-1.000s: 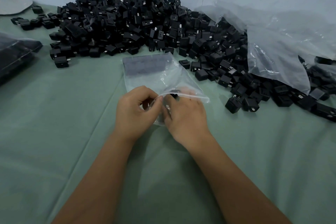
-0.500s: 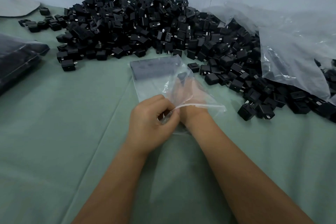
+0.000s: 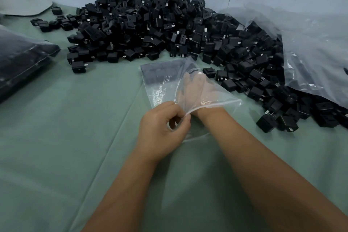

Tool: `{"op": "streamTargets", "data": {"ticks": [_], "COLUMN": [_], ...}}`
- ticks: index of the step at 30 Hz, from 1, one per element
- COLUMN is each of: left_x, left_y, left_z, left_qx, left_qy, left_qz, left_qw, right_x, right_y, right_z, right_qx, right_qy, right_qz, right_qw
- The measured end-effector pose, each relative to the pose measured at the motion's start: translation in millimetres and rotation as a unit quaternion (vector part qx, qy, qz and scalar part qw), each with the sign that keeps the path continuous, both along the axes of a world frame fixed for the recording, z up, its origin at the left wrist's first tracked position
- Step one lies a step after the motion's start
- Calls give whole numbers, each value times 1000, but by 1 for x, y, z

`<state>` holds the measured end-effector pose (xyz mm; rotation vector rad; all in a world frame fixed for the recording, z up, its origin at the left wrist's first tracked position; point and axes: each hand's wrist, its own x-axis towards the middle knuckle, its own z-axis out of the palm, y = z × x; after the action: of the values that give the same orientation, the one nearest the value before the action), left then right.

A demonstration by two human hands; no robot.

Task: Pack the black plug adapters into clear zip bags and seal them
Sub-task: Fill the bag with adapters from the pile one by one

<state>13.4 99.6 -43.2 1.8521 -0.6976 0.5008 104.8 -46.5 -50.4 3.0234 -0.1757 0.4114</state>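
Just in front of the pile of black plug adapters (image 3: 169, 30), a clear zip bag (image 3: 165, 83) lies on the green cloth (image 3: 75, 118). I judge the filling step is in hand. The left hand (image 3: 162, 130) pinches the bag's mouth open; the right hand (image 3: 195, 88) is inside it to the wrist, its fingers too blurred to read. Next comes withdrawing it and fetching more adapters.

- Open green surface (image 3: 79, 137): unobstructed on the near and left sides of the hands.
- Far side: heap of black plug adapters (image 3: 150, 30) blocks passage along the wall.
- Right: large plastic sheet (image 3: 310, 52) over spilled adapters, with strays just beside the zip bag (image 3: 162, 81).
- Far left: filled dark bag (image 3: 20, 62) occupies the edge.
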Motion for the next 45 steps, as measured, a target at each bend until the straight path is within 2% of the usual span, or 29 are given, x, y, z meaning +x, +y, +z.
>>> {"op": "streamTargets", "data": {"ticks": [1,4,7,10,12,14,17,19,23,26,28,30,31,33,36,37,38,41,45], "left_x": [0,0,2,4,6,8,12,12,10,9,8,8,8,7,6,6,6,6,5], "left_y": [0,-1,0,0,1,2,4,5,6,6,7,7,7,6,6,5,5,4,3], "left_z": [0,-1,0,-2,-3,-4,-5,-5,-4,-5,-5,-6,-6,-5,-5,-5,-5,-5,-3], "left_qx": [1,5,9,15,12,5,9,23,38,43,48,47,43,30,19,22,24,28,46], "left_qy": [0,2,18,60,102,143,201,228,247,251,251,248,247,248,250,251,252,254,232], "left_qz": [-2,-7,7,31,39,41,42,37,34,41,43,43,42,40,38,40,44,51,47], "left_qw": [1000,1000,1000,998,994,989,979,973,968,966,966,967,967,968,967,967,966,965,970], "right_x": [-3,-13,-40,-78,-100,-119,-134,-139,-145,-151,-153,-156,-156,-156,-154,-155,-156,-160,-158], "right_y": [-1,-5,4,6,3,2,1,-2,-25,-48,-62,-73,-77,-73,-49,-41,-34,-18,2], "right_z": [2,9,17,15,12,15,18,18,19,18,13,4,1,4,20,23,23,19,16], "right_qx": [-39,3,-6,123,170,181,146,138,242,269,258,268,289,358,500,519,514,425,249], "right_qy": [18,43,109,141,67,-79,-262,-360,-455,-462,-367,-232,-198,-229,-354,-382,-402,-412,-383], "right_qz": [4,12,46,47,65,124,218,220,51,-123,-235,-271,-244,-161,-73,-51,-23,102,217], "right_qw": [999,999,993,981,981,972,929,896,856,836,862,895,904,891,787,764,758,800,863]}}
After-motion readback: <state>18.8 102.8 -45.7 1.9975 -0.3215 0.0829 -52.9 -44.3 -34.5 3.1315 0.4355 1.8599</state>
